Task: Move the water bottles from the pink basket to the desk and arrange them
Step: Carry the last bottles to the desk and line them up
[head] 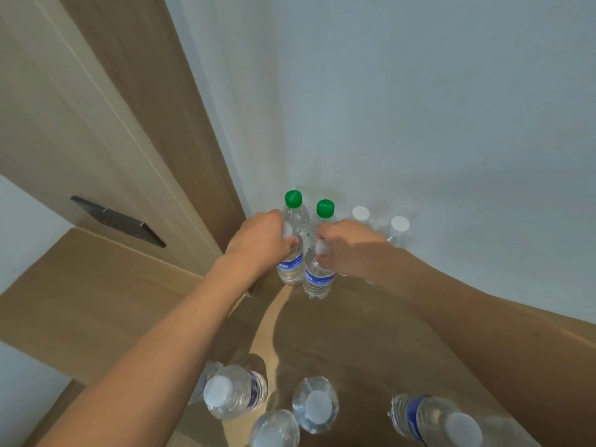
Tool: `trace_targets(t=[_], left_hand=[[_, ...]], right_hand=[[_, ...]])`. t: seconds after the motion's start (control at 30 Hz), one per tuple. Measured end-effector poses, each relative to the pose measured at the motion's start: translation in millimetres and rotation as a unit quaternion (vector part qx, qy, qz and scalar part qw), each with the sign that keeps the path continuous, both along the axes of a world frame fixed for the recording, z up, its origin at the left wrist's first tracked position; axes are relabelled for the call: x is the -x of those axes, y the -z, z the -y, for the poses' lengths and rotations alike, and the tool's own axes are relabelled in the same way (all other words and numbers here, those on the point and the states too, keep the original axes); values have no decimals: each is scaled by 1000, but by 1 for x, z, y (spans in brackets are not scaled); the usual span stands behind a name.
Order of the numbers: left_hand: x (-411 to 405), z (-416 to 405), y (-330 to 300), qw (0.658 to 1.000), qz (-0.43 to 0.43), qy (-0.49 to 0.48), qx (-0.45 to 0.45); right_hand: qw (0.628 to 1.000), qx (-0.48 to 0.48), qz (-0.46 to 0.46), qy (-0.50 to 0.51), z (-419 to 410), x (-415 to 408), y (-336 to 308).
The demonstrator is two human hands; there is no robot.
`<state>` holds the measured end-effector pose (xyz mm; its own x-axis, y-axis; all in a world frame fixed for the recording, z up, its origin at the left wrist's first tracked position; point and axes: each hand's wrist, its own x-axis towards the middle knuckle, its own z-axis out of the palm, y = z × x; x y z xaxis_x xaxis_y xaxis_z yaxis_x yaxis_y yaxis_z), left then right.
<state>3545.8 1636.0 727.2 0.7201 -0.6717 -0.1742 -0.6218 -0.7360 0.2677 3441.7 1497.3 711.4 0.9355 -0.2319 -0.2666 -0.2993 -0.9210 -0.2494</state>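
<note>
- Presently, the left hand is curled round the neck of a blue-labelled water bottle; the right hand grips the neck of a second blue-labelled bottle just beside it.
- Both held bottles stand upright with their bases on or just above the wooden tabletop; contact cannot be confirmed. Holding at the neck keeps each body vertical and lets it be slid into line, in my judgement.
- Placement appears purposeful: the pair sits directly in front of two green-capped bottles at 12 o'clock, starting a second row against the wall corner.
- Count, back row: two green caps and, toward 1 o'clock, two white-capped bottles, partly hidden by the right hand.
- Count, held: two.
- Count, near edge at 6 o'clock: at least four upright white-capped bottles, loosely scattered; a possible fifth stands behind the leftmost.
- The pink basket is not in view.
- Judgement: the near group awaits arranging.
</note>
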Motion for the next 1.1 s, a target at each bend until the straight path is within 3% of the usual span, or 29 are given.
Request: trace_targets(t=[0.4, 0.9, 1.1], left_hand=[[-17, 10, 15, 1000, -1, -14, -13], [-16, 14, 17, 1000, -10, 4, -29], [-11, -6, 14, 999, -20, 7, -33]], right_hand=[[989, 58, 9, -137, 10, -26, 2], [995, 60, -20, -74, 4, -17, -1], [992, 113, 26, -49, -6, -2, -2]])
